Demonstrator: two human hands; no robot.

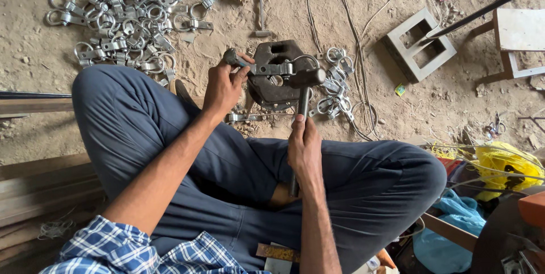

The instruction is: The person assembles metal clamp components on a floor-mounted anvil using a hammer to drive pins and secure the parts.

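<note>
I sit cross-legged on a dirt floor in blue trousers. My left hand (224, 84) grips a metal clamp piece (267, 68) and holds it flat on top of a dark iron block (278, 84). My right hand (304, 146) is closed round the shaft of a hammer (304, 89), whose head rests over the clamp's ring end. A small heap of finished ring clamps (335, 89) lies just right of the block.
A large pile of ring clamps (122, 16) lies at the far left. A second hammer (261, 7), a rope (352, 30), a hollow metal frame (420, 44), a stool (519, 38), yellow and blue bags (505, 163) and wooden planks (40, 186) surround me.
</note>
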